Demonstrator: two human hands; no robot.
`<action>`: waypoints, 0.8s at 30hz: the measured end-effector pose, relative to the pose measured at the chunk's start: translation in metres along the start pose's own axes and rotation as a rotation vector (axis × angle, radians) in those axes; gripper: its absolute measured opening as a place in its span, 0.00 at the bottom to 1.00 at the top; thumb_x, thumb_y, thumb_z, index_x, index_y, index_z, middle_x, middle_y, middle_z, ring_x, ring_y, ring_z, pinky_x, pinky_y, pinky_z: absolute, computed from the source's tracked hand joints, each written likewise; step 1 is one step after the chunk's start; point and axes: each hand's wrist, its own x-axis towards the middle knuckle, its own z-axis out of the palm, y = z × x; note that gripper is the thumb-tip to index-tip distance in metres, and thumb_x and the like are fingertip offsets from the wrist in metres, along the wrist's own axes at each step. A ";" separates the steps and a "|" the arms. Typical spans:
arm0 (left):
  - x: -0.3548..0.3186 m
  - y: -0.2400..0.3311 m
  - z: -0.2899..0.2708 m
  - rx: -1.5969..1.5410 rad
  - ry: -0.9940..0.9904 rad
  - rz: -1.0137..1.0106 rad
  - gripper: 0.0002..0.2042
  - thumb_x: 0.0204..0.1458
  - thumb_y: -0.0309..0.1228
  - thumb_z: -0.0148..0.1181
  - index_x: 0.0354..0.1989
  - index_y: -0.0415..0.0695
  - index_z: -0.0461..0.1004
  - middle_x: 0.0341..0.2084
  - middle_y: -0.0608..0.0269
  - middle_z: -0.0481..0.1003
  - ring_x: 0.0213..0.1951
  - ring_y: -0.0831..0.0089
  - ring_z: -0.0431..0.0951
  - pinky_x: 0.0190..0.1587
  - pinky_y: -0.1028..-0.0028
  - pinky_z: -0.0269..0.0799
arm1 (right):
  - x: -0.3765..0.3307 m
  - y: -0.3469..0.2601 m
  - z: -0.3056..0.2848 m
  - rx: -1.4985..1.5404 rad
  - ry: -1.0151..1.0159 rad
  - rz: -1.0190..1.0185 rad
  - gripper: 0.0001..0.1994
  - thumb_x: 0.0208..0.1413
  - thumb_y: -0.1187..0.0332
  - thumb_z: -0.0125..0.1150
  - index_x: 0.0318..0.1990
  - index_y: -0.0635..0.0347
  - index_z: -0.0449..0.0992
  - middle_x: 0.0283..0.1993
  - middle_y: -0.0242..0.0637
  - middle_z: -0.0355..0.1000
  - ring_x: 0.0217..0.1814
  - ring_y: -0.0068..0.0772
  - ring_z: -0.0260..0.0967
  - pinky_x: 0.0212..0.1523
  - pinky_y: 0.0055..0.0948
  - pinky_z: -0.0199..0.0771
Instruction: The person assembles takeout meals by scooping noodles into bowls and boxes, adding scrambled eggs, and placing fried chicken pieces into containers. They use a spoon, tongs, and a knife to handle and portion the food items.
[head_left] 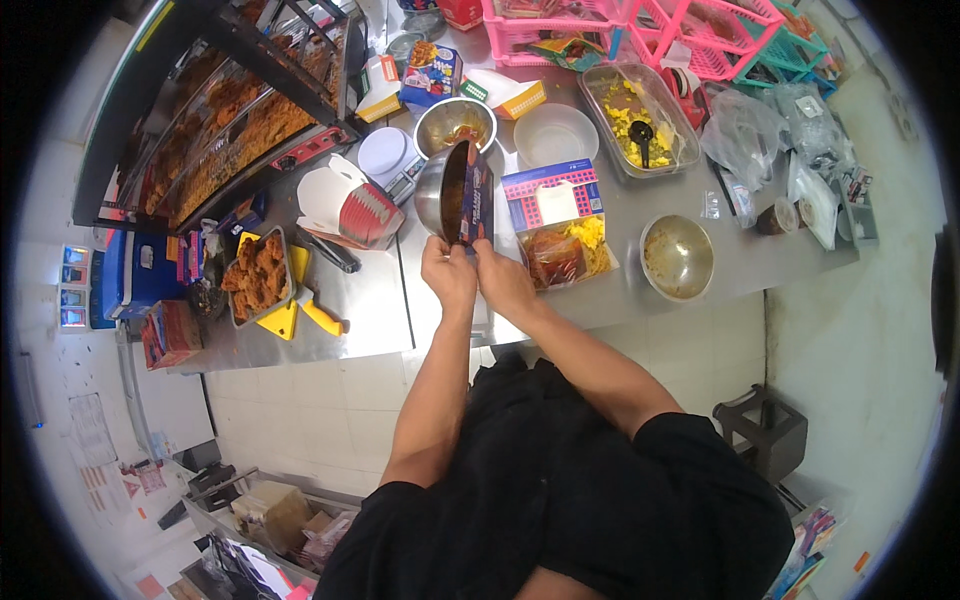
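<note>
My left hand (448,272) is closed on the rim of a steel mixing bowl (430,192), tipped on its side. Pressed up against the bowl's mouth is a dark blue printed food carton (480,200), its lower end gripped by my right hand (502,276). What lies between bowl and carton is mostly hidden. Just right of my hands stands an open meal box (550,195) with glazed brown meat (553,257) and yellow rice (588,240) inside. Behind the tipped bowl, another steel bowl (455,110) holds some reddish-brown sauce or food.
A heated display cabinet (330,140) of fried food fills the back left. Fried chicken (257,272) lies in a metal tray beside a yellow-handled tool (322,318). Nearby are stacked red-and-white cartons (365,215), a sauce-stained bowl (678,258), a rice tub (675,150) and pink baskets (700,45).
</note>
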 end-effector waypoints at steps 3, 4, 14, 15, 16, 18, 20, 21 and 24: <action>0.004 -0.003 -0.007 0.048 -0.012 0.032 0.07 0.49 0.17 0.58 0.26 0.36 0.64 0.23 0.50 0.70 0.28 0.55 0.69 0.36 0.59 0.67 | -0.001 0.002 0.001 0.004 -0.096 0.073 0.12 0.65 0.71 0.48 0.53 0.63 0.64 0.34 0.59 0.79 0.39 0.66 0.80 0.41 0.62 0.78; 0.005 -0.004 -0.008 0.033 -0.006 0.030 0.07 0.49 0.17 0.58 0.26 0.36 0.64 0.23 0.50 0.69 0.28 0.55 0.69 0.36 0.59 0.67 | -0.002 0.001 0.002 -0.019 -0.128 0.120 0.12 0.65 0.71 0.47 0.53 0.63 0.63 0.35 0.60 0.79 0.40 0.67 0.80 0.42 0.62 0.78; 0.012 0.001 -0.014 0.122 0.034 0.183 0.06 0.48 0.16 0.59 0.27 0.35 0.66 0.25 0.49 0.69 0.30 0.50 0.70 0.36 0.55 0.65 | -0.008 -0.031 0.023 0.074 -0.049 0.395 0.12 0.66 0.70 0.47 0.52 0.70 0.62 0.37 0.68 0.78 0.43 0.72 0.79 0.47 0.65 0.76; 0.015 0.001 -0.015 0.132 0.033 0.200 0.06 0.48 0.16 0.59 0.27 0.35 0.67 0.25 0.49 0.69 0.30 0.49 0.70 0.36 0.54 0.65 | -0.007 -0.032 0.026 0.119 -0.016 0.422 0.13 0.65 0.70 0.48 0.52 0.70 0.62 0.37 0.69 0.78 0.43 0.74 0.78 0.48 0.66 0.75; 0.018 0.001 -0.016 0.130 0.033 0.191 0.06 0.48 0.16 0.58 0.27 0.35 0.66 0.25 0.49 0.69 0.30 0.49 0.70 0.36 0.54 0.65 | -0.006 -0.032 0.029 0.168 0.014 0.457 0.15 0.65 0.70 0.50 0.53 0.70 0.61 0.38 0.71 0.77 0.43 0.75 0.77 0.48 0.67 0.73; 0.025 -0.001 -0.016 0.131 0.025 0.157 0.06 0.48 0.16 0.58 0.27 0.35 0.66 0.25 0.49 0.69 0.30 0.49 0.70 0.36 0.55 0.64 | -0.005 -0.031 0.035 0.246 0.075 0.425 0.14 0.65 0.70 0.49 0.53 0.72 0.62 0.39 0.71 0.77 0.43 0.76 0.77 0.48 0.67 0.73; 0.029 -0.002 -0.016 0.135 0.050 0.181 0.07 0.47 0.16 0.58 0.27 0.35 0.65 0.25 0.48 0.68 0.30 0.48 0.69 0.36 0.55 0.64 | -0.005 -0.030 0.042 0.293 0.127 0.424 0.14 0.66 0.70 0.48 0.52 0.72 0.64 0.40 0.71 0.77 0.42 0.75 0.77 0.48 0.66 0.73; 0.031 -0.003 -0.015 0.145 0.061 0.172 0.07 0.47 0.16 0.58 0.26 0.35 0.65 0.25 0.48 0.68 0.30 0.48 0.69 0.36 0.55 0.64 | -0.004 -0.030 0.045 0.300 0.151 0.435 0.13 0.66 0.70 0.48 0.51 0.72 0.65 0.40 0.70 0.77 0.41 0.74 0.77 0.47 0.65 0.74; 0.032 -0.001 -0.016 0.105 0.038 0.124 0.08 0.47 0.16 0.59 0.26 0.35 0.64 0.25 0.48 0.68 0.30 0.48 0.69 0.36 0.55 0.65 | 0.002 -0.029 0.049 0.396 0.215 0.477 0.12 0.66 0.70 0.48 0.50 0.70 0.69 0.39 0.65 0.78 0.39 0.64 0.80 0.42 0.57 0.77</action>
